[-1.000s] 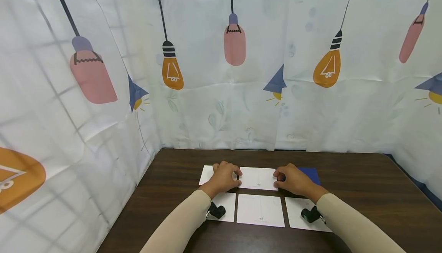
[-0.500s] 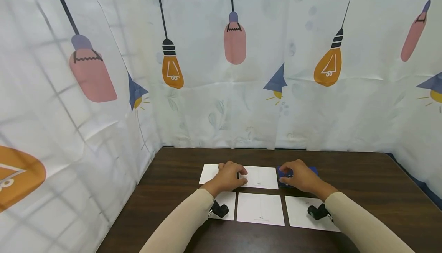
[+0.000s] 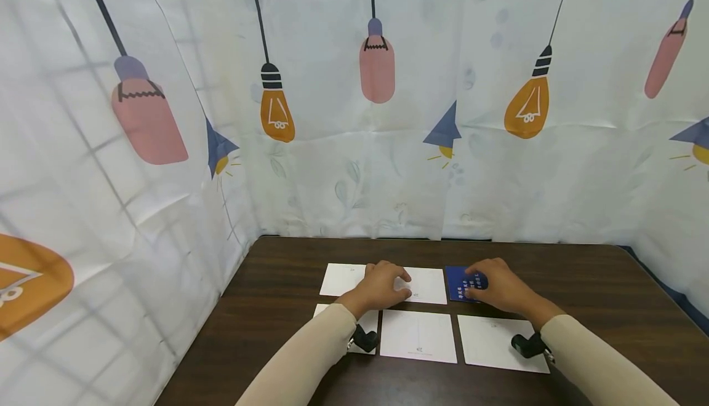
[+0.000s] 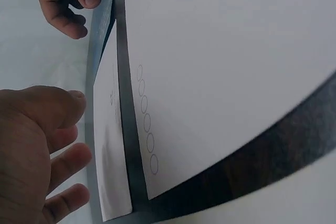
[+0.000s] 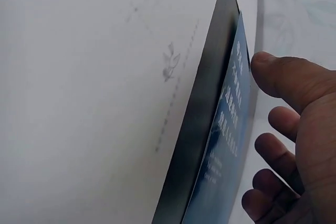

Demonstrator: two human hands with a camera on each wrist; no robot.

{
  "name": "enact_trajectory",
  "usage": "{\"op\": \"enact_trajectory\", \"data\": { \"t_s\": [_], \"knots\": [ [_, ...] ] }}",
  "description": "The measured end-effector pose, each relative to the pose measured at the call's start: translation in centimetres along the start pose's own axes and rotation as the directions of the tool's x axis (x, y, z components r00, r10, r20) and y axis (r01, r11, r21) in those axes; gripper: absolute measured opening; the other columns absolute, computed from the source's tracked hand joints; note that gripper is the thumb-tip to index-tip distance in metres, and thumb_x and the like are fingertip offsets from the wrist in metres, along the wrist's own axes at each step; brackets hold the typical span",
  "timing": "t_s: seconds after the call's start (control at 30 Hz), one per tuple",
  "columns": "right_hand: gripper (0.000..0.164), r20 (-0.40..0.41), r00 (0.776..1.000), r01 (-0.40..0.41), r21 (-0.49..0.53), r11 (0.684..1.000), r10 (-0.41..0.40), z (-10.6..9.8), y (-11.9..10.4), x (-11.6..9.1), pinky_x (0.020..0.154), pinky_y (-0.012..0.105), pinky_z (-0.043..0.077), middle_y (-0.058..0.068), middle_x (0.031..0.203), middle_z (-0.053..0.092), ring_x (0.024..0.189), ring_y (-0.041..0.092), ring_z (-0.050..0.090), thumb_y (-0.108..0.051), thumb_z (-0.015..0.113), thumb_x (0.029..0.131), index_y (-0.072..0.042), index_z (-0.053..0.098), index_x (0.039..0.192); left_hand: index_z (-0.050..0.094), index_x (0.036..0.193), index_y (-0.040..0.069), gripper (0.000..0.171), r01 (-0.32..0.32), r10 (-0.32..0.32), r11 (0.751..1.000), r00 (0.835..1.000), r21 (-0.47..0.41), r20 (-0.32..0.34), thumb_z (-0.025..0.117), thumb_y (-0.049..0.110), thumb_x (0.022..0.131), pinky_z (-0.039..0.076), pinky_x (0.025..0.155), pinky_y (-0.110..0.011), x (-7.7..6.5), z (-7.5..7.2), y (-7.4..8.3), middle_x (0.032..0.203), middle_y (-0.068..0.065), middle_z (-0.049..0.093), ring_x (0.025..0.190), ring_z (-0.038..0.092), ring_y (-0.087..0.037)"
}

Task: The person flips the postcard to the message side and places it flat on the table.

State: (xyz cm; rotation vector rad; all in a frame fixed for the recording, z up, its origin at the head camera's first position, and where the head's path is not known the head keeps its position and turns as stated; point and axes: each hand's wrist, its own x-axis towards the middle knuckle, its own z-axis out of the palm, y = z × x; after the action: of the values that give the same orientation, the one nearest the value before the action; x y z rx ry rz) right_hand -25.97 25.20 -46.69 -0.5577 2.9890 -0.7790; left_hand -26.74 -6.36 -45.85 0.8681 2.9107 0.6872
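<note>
My left hand (image 3: 382,286) hovers by the middle white card (image 3: 429,284) of the far row. Its fingers are loosely bent and hold nothing; the left wrist view shows thumb and fingers spread beside a white card (image 4: 110,145). Over the blue card (image 3: 457,282) at the right end of that row is my right hand (image 3: 501,286), thumb and fingers apart. White printed characters show on this blue card (image 5: 223,140) in the right wrist view. The right thumb (image 5: 278,77) lies close to its edge; whether it touches is unclear.
Another white card (image 3: 339,278) lies at the far left. In the near row are a left card (image 3: 360,326) partly behind my wrist, a middle card (image 3: 418,335) and a right card (image 3: 487,341). The dark wooden table (image 3: 598,307) meets a printed curtain (image 3: 343,178) behind.
Both hands have moved right from the side edges of the far row's middle card. The right hand is now over the blue card, whose characters have come into sight. The cards look unmoved.
</note>
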Motion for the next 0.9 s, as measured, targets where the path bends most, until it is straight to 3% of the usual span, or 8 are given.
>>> {"op": "enact_trajectory", "data": {
  "t_s": [0.37,0.67,0.9],
  "knots": [
    [0.055,-0.022,0.999,0.026,-0.043,0.999,-0.027,-0.3,1.2,-1.0,0.102,0.069,0.036,0.022,0.136,0.058,0.132,0.049,0.038,-0.033,0.085,0.084,-0.006,0.067,0.128,0.074,0.12,0.02,0.031,0.0,0.0,0.999,1.0,0.043,0.016,0.072,0.037,0.094,0.031,0.099,-0.046,0.5,1.5,0.9,0.126,0.008,0.067,0.128,0.049,-0.023],
    [0.064,-0.052,0.998,0.018,-0.061,0.998,-0.021,-1.0,2.4,-1.7,0.102,0.073,0.034,0.025,0.138,0.057,0.133,0.051,0.035,-0.034,0.084,0.084,-0.001,0.062,0.134,0.072,0.124,0.019,0.035,-0.033,0.033,0.998,0.999,0.057,0.007,0.072,0.036,0.094,0.032,0.1,-0.049,0.9,1.5,1.7,0.131,0.005,0.066,0.129,0.048,-0.025],
    [0.067,-0.048,0.999,-0.006,-0.091,0.996,0.001,-1.5,3.9,-2.0,0.1,0.075,0.032,0.029,0.142,0.051,0.132,0.053,0.034,-0.033,0.082,0.087,0.0,0.057,0.139,0.069,0.129,0.022,0.038,-0.036,0.035,0.996,0.999,0.084,0.018,0.07,0.039,0.095,0.033,0.099,-0.044,1.7,2.0,2.1,0.135,0.008,0.063,0.132,0.046,-0.022]
  ]
}}
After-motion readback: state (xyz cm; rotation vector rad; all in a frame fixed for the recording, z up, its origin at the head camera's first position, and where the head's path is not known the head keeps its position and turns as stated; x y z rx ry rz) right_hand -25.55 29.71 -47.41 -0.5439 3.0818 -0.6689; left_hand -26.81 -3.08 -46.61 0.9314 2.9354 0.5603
